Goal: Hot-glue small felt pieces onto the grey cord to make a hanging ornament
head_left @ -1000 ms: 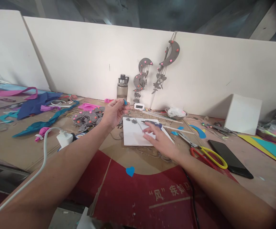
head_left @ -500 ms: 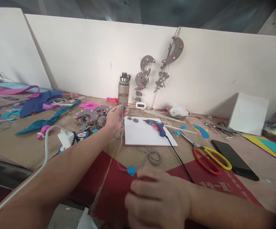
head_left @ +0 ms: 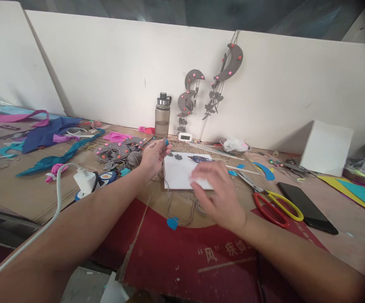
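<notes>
Between its fingertips my left hand (head_left: 154, 158) pinches a small blue piece (head_left: 166, 142), from which a grey cord (head_left: 169, 185) hangs. Lower on that cord a blue felt shape (head_left: 172, 223) lies near the red part of the cardboard. My right hand (head_left: 215, 187), blurred, is over the white board (head_left: 177, 174) with its fingers apart and nothing visible in them. It hides most of the glue gun (head_left: 201, 159), whose tip shows just above it. Grey felt flowers (head_left: 178, 157) lie on the board's upper left corner. Part of a cord coil shows beneath my right hand.
Scissors (head_left: 277, 206) and a black phone (head_left: 307, 208) lie at the right. A bottle (head_left: 162, 115) and a small clock (head_left: 185, 137) stand behind. A white charger (head_left: 85, 180) with its cable is left, near grey felt pieces (head_left: 115, 153).
My right hand has moved up and forward from the front edge to over the board, its fingers spreading. The lower blue shape now lies away from it. My left hand still holds its piece.
</notes>
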Demonstrator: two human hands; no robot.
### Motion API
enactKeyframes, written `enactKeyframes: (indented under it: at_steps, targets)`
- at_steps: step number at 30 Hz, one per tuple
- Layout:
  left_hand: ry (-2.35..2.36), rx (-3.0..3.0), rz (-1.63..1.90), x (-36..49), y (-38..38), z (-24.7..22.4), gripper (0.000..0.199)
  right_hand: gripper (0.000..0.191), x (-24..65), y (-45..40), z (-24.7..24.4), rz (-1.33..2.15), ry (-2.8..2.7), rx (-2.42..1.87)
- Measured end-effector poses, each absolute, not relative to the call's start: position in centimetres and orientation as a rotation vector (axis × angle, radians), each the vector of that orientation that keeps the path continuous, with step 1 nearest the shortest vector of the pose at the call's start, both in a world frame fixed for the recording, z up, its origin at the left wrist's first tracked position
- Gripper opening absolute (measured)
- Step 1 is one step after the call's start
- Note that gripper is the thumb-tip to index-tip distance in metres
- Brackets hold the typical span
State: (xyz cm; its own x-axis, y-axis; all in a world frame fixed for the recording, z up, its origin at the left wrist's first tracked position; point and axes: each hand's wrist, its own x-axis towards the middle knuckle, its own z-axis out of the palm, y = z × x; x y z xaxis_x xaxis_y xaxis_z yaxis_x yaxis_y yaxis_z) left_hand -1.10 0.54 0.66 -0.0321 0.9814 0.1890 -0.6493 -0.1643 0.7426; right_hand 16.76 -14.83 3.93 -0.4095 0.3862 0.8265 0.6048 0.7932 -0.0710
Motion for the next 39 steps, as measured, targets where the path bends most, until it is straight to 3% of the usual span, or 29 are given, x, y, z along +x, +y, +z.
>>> enactKeyframes:
  at_steps: [2,5,9,13,16,25,34,39]
  targets:
    - [0.548,0.869,1.556,-0.9,0.3,0.6,0.009,0.03,18.4,-11.9,2.8,-0.33,-1.933,-1.146]
    - [0.591,0.976,1.53,-0.6,-0.1,0.5,0.017,0.04,21.5,-7.7,0.7,-0.393,-1.838,-1.671]
    - [0.689,1.101,1.521,0.1,-0.6,0.4,0.023,0.055,23.8,-4.8,-1.1,-0.141,-1.853,-2.093]
    - [0.691,1.151,1.545,0.7,-0.5,0.0,0.022,0.043,23.6,-4.2,-1.2,0.027,-1.903,-2.2]
    - [0.688,1.118,1.497,1.0,-0.2,-0.7,0.022,0.034,23.5,-4.1,-0.9,0.049,-1.831,-2.198]
    - [0.694,0.88,1.404,1.1,0.3,-1.7,0.011,0.048,23.1,-5.3,-0.4,0.062,-1.553,-1.593]
    - [0.721,0.908,1.377,0.7,0.1,-1.5,0.02,0.035,19.5,-8.0,-0.1,0.566,-1.635,-1.164]
    - [0.751,0.931,1.385,0.7,-0.1,-1.4,0.025,0.024,19.0,-9.1,0.3,0.477,-1.756,-1.191]
